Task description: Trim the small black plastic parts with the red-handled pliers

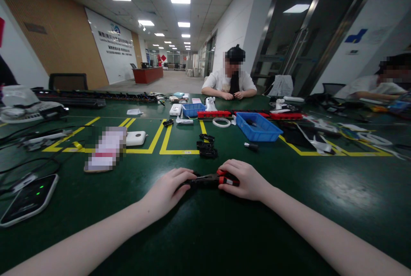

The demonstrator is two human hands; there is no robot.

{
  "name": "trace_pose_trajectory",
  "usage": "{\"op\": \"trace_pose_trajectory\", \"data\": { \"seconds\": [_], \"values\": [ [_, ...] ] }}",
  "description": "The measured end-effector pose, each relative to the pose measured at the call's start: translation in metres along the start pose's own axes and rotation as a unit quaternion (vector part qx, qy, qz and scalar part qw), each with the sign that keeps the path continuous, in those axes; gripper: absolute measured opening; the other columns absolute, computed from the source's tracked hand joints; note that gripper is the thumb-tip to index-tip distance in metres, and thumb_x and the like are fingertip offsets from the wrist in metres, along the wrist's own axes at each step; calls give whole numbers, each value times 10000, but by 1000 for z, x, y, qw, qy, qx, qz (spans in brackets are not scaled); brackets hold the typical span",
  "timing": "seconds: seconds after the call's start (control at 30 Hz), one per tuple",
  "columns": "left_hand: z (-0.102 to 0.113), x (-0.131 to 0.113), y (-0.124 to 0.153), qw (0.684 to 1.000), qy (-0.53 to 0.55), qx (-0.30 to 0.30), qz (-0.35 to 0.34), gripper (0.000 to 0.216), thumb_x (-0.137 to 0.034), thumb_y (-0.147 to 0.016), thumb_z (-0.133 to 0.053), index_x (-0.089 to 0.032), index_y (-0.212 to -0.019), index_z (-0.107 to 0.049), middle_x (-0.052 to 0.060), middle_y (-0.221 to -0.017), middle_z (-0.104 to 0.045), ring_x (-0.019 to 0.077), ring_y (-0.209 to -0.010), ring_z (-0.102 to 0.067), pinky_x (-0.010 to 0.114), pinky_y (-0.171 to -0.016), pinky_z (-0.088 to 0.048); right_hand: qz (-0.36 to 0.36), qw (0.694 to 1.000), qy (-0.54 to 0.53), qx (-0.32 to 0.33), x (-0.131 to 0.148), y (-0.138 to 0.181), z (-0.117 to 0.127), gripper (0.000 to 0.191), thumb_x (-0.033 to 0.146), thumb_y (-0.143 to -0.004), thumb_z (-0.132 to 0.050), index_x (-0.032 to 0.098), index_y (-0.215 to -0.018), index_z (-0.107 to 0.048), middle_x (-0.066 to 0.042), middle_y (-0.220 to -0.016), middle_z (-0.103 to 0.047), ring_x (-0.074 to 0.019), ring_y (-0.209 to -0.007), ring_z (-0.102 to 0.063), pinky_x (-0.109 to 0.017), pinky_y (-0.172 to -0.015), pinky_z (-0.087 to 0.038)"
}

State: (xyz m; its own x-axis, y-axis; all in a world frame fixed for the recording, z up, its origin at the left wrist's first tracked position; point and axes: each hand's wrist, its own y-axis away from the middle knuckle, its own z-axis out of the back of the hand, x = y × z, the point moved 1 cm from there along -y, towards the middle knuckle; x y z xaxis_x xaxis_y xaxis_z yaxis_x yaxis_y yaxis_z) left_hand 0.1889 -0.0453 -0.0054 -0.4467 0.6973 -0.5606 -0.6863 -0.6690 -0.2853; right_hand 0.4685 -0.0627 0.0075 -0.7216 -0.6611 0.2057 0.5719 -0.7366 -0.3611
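Observation:
My right hand [245,178] is closed around the red-and-black handles of a pair of pliers [210,178]. The pliers' dark jaws point left toward my left hand [171,187]. Between the thumb and fingers of that hand is a small black part [192,182], mostly hidden; the jaw tips reach it, but whether they grip it I cannot tell. Just beyond the pliers lie several black plastic pieces [207,146] in a loose stack. A short black cylinder with a silver end [251,146] rests to their right.
A blue tray [259,132] stands beyond the cylinder, with a smaller blue tray [193,109] farther back. Left are a phone [105,149], a white device [135,138] and a lit device [30,199] with cables. Across the green table [205,233] sits a person [229,79]; another is far right.

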Motion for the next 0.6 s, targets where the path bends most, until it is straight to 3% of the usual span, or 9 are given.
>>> {"op": "trace_pose_trajectory", "data": {
  "seconds": [0.23, 0.6],
  "values": [
    [-1, 1, 0, 1000, 1, -1, 2, 287, -154, -949, -521, -265, -1196, -616, 41, -1294, -619, 231, -1186, -588, 452, -1035, -485, 6, 999, 47, -1, 2, -1, -1, 333, 435, -847, -656, 157, -1026, -620, -95, -967, -679, -223, -851, -629, -351, -745, -480],
    [0, 2, -1, 1000, 13, -2, 6, 282, -161, -955, -513, -261, -1198, -614, 44, -1299, -635, 233, -1199, -592, 458, -1045, -474, 42, 994, 94, -32, 3, -1, -1, 341, 450, -856, -633, 154, -1025, -626, -97, -943, -684, -228, -864, -628, -416, -886, -435]
  ]
}}
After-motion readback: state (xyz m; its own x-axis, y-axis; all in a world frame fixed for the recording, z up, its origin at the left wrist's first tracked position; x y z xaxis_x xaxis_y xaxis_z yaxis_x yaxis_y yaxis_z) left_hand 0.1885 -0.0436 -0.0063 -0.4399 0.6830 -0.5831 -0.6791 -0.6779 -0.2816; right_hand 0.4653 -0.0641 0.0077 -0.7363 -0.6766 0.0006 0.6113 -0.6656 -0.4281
